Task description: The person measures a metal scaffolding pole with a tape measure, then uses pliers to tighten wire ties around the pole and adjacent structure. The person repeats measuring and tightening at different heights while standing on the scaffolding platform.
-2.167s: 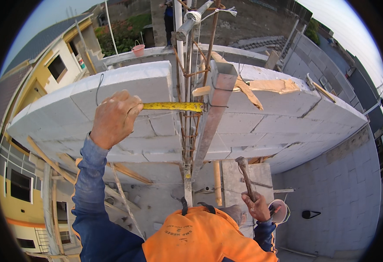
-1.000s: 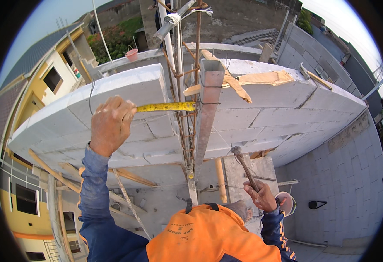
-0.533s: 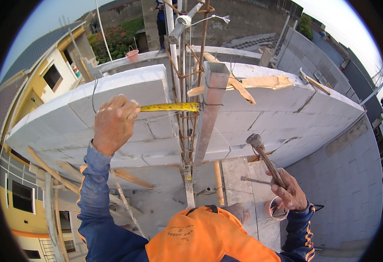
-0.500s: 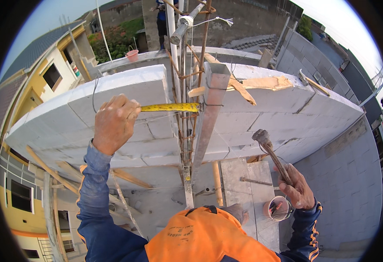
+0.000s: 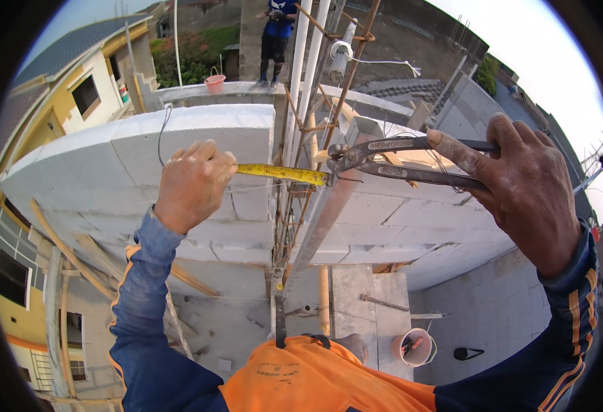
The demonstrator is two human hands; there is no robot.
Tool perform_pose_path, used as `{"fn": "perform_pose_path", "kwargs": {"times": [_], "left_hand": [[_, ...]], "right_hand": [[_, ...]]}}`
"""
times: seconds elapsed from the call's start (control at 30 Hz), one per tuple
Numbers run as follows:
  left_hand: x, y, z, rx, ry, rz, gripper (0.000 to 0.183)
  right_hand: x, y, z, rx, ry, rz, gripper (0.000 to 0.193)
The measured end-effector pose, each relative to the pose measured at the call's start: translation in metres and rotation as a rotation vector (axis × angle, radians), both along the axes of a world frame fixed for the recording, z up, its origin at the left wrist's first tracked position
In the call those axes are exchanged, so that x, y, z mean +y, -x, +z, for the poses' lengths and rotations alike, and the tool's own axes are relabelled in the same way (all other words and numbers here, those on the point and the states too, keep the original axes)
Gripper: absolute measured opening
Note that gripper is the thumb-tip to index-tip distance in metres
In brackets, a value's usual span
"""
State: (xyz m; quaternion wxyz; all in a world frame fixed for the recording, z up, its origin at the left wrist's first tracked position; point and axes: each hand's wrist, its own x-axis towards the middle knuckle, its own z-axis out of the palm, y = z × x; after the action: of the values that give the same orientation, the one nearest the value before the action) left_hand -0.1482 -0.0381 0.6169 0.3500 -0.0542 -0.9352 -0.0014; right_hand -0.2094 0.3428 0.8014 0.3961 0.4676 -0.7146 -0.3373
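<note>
My left hand [image 5: 195, 184] is closed around one end of a yellow tape measure strip [image 5: 281, 172]. The strip runs right, past the rebar [image 5: 294, 226], to the upright form board [image 5: 325, 223], and its metal-tipped end is there. My right hand [image 5: 531, 189] grips dark steel pincers [image 5: 418, 177] by both handles, forefinger stretched along the upper one. The jaws are at the board's upper left edge, just above the strip's tip. Thin wire sticks out by the board below them; whether the jaws bite on it I cannot tell.
White block walls [image 5: 191, 144] flank the rebar. A pipe end [image 5: 339, 69] wrapped in white string juts above. Below are planks [image 5: 356, 295] and a pink bucket [image 5: 415, 347] with tools. Another person [image 5: 274, 41] stands on the far wall near a pink bucket [image 5: 215, 84].
My right hand has risen from the lower right with the pincers, bringing their jaws to the board. My left hand still holds the strip. The view has shifted slightly.
</note>
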Motion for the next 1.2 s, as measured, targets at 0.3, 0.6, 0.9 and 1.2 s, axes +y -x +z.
{"fn": "perform_pose_path", "kwargs": {"times": [0.3, 0.6, 0.9, 1.2], "left_hand": [[-0.003, 0.005, -0.003, -0.003, 0.015, -0.001, 0.008], [0.0, 0.003, -0.002, 0.003, -0.024, -0.033, 0.012], [0.002, 0.001, -0.001, -0.001, -0.047, -0.021, 0.011], [0.0, 0.0, -0.002, -0.007, -0.033, -0.02, 0.006]], "right_hand": [[-0.043, -0.027, 0.002, 0.11, -0.107, -0.221, 0.065], [-0.059, -0.044, 0.001, 0.121, -0.091, -0.171, 0.054], [-0.068, -0.048, 0.007, 0.151, -0.123, -0.214, 0.048], [-0.066, -0.049, 0.009, 0.092, -0.117, -0.154, 0.052]]}}
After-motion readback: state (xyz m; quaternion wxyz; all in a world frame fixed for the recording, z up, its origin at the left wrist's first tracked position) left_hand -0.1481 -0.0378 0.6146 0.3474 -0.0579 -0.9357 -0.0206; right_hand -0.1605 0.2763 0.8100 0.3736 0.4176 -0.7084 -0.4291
